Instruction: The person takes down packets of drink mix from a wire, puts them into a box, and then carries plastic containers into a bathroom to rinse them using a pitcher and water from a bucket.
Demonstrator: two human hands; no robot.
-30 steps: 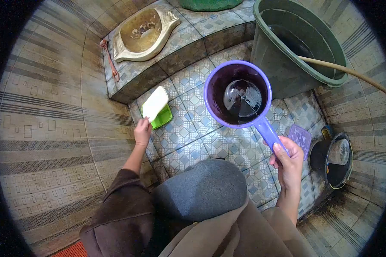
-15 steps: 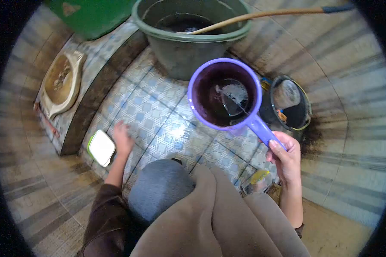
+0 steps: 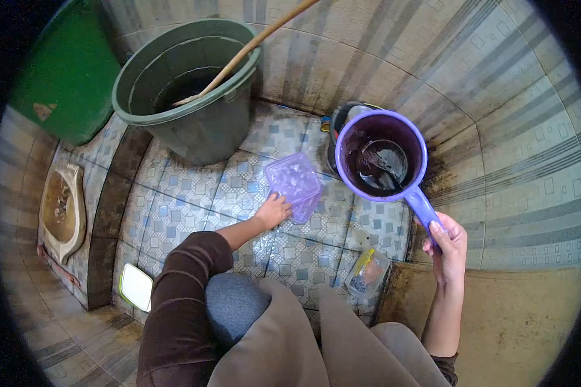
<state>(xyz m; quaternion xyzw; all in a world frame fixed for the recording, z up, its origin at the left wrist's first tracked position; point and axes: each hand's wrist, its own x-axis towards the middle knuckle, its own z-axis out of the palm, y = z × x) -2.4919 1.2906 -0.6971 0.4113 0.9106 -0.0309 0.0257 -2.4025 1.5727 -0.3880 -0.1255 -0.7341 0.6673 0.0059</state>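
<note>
My right hand grips the handle of a purple water dipper and holds it up at the right. A little dark-looking liquid lies in the dipper. Down on the wet tiled floor, my left hand has its fingers closed at the near left corner of a translucent purple plastic container. Part of that grip is hidden under the hand. The container is just left of the dipper.
A big green bucket with liquid and a wooden stick stands at the back. Behind the dipper is a dark pail. A clear packet lies near my knees; a white green-rimmed lid is at left, below a squat toilet.
My left hand has moved right, from beside the white lid to the purple container. The view has shifted, and the dipper appears farther right and lower, still in my right hand.
</note>
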